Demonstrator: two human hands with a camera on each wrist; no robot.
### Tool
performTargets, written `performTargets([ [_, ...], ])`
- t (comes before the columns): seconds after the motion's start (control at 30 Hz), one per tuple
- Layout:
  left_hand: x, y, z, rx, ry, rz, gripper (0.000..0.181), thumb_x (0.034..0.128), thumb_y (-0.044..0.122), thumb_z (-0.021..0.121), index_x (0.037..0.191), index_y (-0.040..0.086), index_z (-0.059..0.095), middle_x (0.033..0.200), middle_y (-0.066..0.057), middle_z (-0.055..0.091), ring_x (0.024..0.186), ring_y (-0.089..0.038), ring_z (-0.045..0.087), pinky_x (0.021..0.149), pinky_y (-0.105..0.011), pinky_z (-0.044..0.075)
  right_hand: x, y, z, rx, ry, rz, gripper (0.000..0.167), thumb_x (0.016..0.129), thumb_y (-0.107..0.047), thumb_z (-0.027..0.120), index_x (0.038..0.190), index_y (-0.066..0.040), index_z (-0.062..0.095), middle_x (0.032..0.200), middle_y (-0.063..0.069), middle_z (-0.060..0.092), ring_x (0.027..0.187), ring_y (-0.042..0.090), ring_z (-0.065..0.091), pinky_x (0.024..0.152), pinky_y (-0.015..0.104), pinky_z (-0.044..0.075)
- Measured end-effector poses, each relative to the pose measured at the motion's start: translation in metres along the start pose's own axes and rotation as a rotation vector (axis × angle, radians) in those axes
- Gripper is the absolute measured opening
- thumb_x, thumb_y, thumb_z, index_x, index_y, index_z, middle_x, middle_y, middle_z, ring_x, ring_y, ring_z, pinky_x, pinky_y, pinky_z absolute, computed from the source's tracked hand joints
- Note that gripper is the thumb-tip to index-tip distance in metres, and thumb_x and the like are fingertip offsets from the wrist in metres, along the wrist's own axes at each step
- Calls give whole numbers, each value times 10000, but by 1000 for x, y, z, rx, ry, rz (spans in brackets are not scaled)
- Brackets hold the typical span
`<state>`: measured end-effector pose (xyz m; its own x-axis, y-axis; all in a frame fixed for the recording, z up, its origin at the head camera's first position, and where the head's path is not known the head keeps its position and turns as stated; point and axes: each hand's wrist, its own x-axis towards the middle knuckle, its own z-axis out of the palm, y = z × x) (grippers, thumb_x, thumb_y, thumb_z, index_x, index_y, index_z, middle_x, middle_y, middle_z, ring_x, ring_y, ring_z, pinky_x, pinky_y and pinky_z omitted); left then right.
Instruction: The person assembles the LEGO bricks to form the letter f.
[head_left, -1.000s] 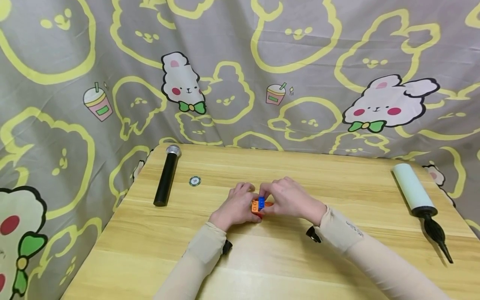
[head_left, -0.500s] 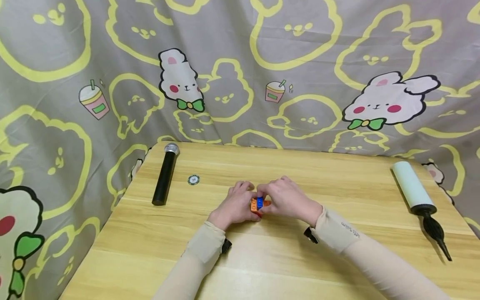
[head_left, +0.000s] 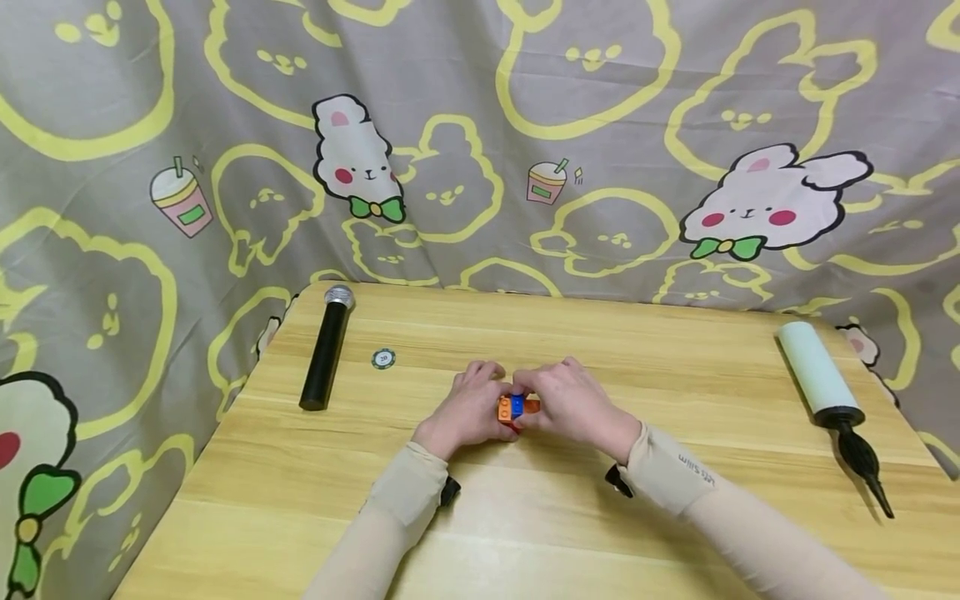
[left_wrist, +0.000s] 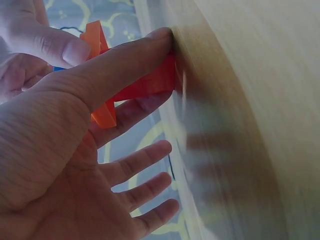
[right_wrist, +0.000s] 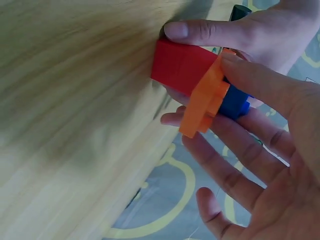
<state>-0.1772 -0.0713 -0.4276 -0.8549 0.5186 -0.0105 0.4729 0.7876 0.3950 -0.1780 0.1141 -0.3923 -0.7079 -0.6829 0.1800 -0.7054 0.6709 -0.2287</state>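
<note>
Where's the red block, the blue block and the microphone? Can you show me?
Red block (right_wrist: 181,67): right wrist view, on the middle of its side.
Blue block (right_wrist: 231,103): right wrist view, on its side, below the studs.
Microphone (head_left: 326,354): head view, on its black handle.

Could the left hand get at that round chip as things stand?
Probably, but the left hand would first have to release the red block it pinches; only tabletop shows between hand and round chip.
</note>
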Motion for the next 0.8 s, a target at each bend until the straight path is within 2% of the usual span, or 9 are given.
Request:
performTargets([
  [0.17, -1, 0, 2, 4, -4, 0, 626, 726, 398, 882, 1283, 207, 671, 1340, -112, 483, 1258, -308, 359, 969, -493, 341, -1, -1, 0, -17, -20, -11, 346, 738, -352, 871, 906, -193, 614, 743, -121, 623, 591, 59, 478, 715, 423, 416],
  [0.27, -1, 1, 2, 11, -10, -1, 647, 734, 419, 871, 1295, 173, 662, 1348, -113, 478, 1260, -313, 356, 974, -495, 340, -4, 2, -4, 1, -42, -3, 364, 745, -377, 862, 976, -190, 652, 837, -92, 678, 679, 84, 571, 740, 432, 441],
  [0.4, -1, 2, 2, 36, -18, -9, 645, 745, 435, 859, 1268, 111, 663, 1372, -111, 470, 1263, -314, 360, 984, -495, 339, -16, 14, -20, 49, -43, 36, 426, 755, -382, 857, 1079, -156, 697, 984, -8, 718, 841, 175, 669, 773, 424, 500],
  [0.6, 0, 1, 1, 55, -20, -20, 638, 749, 429, 857, 1259, 99, 660, 1400, -113, 458, 1285, -316, 355, 1000, -496, 333, -58, 44, -43, 27, -17, 154, 393, 808, -363, 822, 1098, -125, 704, 1010, 22, 713, 869, 187, 672, 717, 402, 536],
  [0.8, 0, 1, 2, 46, -15, -18, 638, 753, 410, 860, 1264, 88, 655, 1393, -121, 457, 1284, -319, 353, 999, -503, 333, -108, 61, -41, -41, -28, 242, 397, 780, -379, 837, 1061, -126, 715, 944, 7, 712, 768, 184, 668, 591, 367, 511],
])
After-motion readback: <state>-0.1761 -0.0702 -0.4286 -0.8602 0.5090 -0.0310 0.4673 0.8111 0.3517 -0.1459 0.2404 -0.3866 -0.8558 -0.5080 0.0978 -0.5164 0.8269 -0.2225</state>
